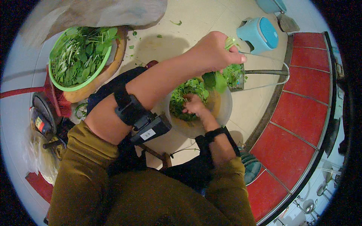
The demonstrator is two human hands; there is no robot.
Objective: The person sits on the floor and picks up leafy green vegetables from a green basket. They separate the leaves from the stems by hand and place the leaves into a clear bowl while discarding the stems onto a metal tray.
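My left hand (223, 53) is raised and closed around a bunch of leafy greens. Pale stems (230, 43) poke out above the fist, and broad green leaves (220, 82) hang below it. Under that arm stands a translucent basin (183, 128) with more leafy greens (190, 87) in it. My right hand (195, 105) reaches into the basin, its half-curled fingers among these greens. Whether the fingers grip any of them is hidden. Just beyond the basin, another heap of greens (234, 74) lies in a dark, flat-edged holder, partly covered by the hanging leaves.
At the upper left, a green plastic basket (109, 63) full of greens rests on a wooden stool (93, 91). A blue step stool (256, 35) stands on the tiled floor, near a red-tiled ledge (305, 108). A dark bottle (39, 121) and plastic bags (42, 156) are at the left.
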